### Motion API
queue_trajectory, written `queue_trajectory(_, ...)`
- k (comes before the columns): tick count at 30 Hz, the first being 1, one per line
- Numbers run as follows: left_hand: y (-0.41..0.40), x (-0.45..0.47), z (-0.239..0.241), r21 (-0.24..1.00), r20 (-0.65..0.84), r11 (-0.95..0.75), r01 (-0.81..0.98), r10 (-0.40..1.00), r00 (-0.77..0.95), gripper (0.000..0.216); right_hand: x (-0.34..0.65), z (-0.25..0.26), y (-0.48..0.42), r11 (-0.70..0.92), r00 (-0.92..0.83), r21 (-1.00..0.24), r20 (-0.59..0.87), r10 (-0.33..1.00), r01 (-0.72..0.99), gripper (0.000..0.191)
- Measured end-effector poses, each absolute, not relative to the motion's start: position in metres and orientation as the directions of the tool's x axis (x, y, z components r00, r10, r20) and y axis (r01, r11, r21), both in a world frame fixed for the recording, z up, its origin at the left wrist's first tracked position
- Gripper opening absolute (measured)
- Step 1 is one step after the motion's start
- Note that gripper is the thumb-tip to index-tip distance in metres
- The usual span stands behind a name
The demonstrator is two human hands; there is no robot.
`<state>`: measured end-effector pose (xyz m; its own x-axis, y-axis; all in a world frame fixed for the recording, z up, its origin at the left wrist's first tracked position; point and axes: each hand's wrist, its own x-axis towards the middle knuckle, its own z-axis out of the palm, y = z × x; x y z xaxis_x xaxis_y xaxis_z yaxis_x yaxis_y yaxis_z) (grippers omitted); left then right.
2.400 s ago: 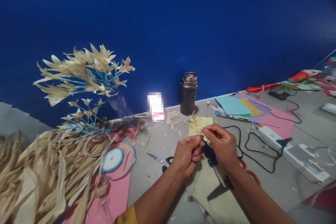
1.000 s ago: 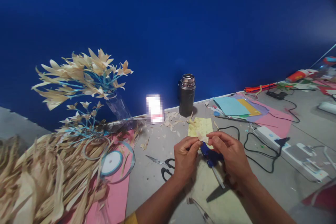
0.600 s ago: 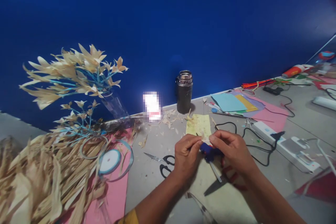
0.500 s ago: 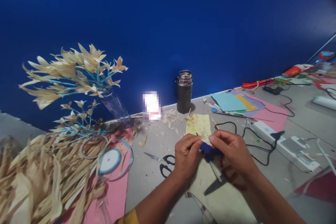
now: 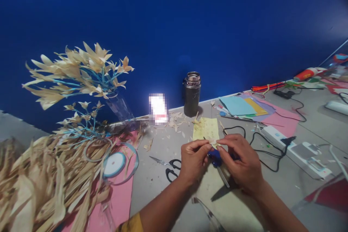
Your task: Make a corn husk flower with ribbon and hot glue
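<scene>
A deep blue wall backs the grey counter [image 5: 299,130]. In the head view, the left hand [image 5: 193,159] and right hand [image 5: 240,159] pinch a small pale husk piece [image 5: 212,141] between fingertips, just above a blue glue gun [image 5: 217,157], mostly hidden beneath them, beside black scissors [image 5: 170,165].

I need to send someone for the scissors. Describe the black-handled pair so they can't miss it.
Start at the dark metal flask against the blue wall. Come toward the left hand; the black-handled scissors lie on grey table beside it, the only steel blades with black loops there.
</scene>
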<state>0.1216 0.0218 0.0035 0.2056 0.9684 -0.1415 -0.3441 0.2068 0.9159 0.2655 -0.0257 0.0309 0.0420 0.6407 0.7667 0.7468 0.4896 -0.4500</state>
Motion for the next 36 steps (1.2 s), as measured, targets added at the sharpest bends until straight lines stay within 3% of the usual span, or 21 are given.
queue_trajectory(20,0.023,0.122,0.003,0.622,-0.312,0.535,-0.572,0.839,0.446,0.042,0.271,0.027,-0.023,0.468,-0.046,-0.34,0.769,0.638,0.815,0.012)
queue_trajectory(36,0.023,0.125,0.001,0.745,-0.322,0.469,-0.475,0.876,0.36,0.039,0.274,0.026,-0.02,0.442,-0.07,-0.348,0.716,0.695,0.826,0.012)
